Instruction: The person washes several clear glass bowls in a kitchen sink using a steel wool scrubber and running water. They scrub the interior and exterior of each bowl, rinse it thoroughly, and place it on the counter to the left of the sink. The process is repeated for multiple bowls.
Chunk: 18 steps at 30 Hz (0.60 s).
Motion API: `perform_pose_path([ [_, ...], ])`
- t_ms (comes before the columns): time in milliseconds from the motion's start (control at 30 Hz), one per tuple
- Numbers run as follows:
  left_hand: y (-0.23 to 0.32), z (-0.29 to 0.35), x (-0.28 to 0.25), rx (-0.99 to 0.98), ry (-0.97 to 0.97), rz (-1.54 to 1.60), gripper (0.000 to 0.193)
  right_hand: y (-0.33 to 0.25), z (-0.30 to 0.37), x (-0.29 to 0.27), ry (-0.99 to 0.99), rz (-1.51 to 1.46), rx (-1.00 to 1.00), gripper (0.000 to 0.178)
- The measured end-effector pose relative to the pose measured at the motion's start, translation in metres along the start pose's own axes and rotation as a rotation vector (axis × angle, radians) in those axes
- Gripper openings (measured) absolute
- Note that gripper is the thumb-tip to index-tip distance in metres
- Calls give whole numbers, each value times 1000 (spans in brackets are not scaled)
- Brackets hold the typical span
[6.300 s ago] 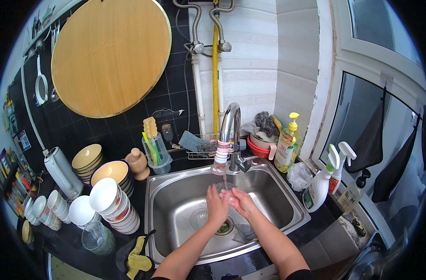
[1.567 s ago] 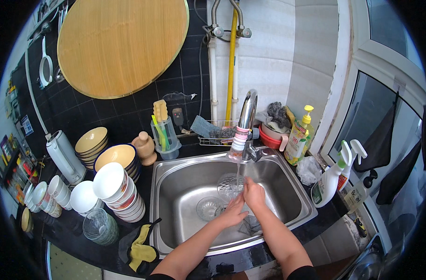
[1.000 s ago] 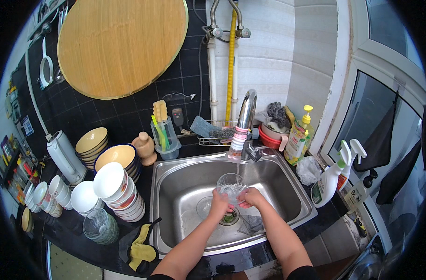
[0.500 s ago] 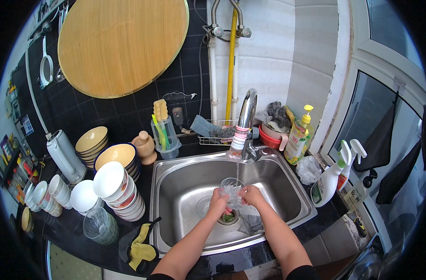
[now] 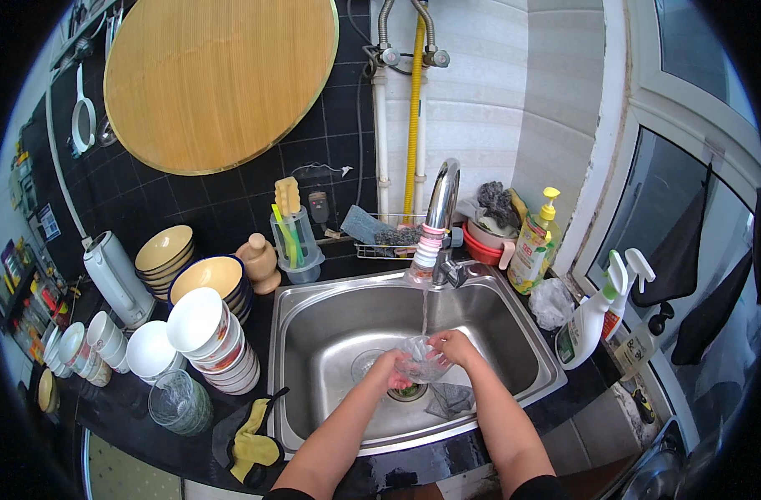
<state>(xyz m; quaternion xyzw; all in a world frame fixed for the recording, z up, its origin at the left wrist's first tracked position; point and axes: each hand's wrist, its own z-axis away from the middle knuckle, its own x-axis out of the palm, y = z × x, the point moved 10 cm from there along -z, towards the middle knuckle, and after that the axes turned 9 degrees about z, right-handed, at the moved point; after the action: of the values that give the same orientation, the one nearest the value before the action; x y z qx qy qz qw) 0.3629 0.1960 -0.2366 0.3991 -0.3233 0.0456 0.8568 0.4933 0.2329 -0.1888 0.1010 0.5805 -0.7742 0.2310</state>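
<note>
Over the sink, my left hand and my right hand are closed on a clear glass bowl, one at each side. The bowl is tilted. Water runs down onto it from the faucet. A second clear glass piece lies in the sink left of my hands, partly hidden by my left hand. Below the bowl, green scraps sit in the drain. A wet grey cloth lies beside the drain, near my right forearm.
Left of the sink stand stacked white bowls, yellow bowls, stacked glass bowls and a black-and-yellow glove. A soap bottle and a spray bottle stand to the right. Behind is a wire rack.
The glass bowl has turned in my hands, its rim now tilted differently. My right hand has shifted slightly along its edge. More of the grey cloth shows.
</note>
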Motion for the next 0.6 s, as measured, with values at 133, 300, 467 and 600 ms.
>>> perform_pose_path([
  [133,-2,9,1,-37,122,25,40,22,-3,-7,43,2,167,21],
  [300,21,21,1,134,285,-269,40,28,0,5,-79,5,205,23],
  [467,77,46,-8,695,603,-777,38,12,14,33,-304,31,212,25],
  [600,98,88,49,905,523,-953,36,7,3,21,-198,-260,50,23],
])
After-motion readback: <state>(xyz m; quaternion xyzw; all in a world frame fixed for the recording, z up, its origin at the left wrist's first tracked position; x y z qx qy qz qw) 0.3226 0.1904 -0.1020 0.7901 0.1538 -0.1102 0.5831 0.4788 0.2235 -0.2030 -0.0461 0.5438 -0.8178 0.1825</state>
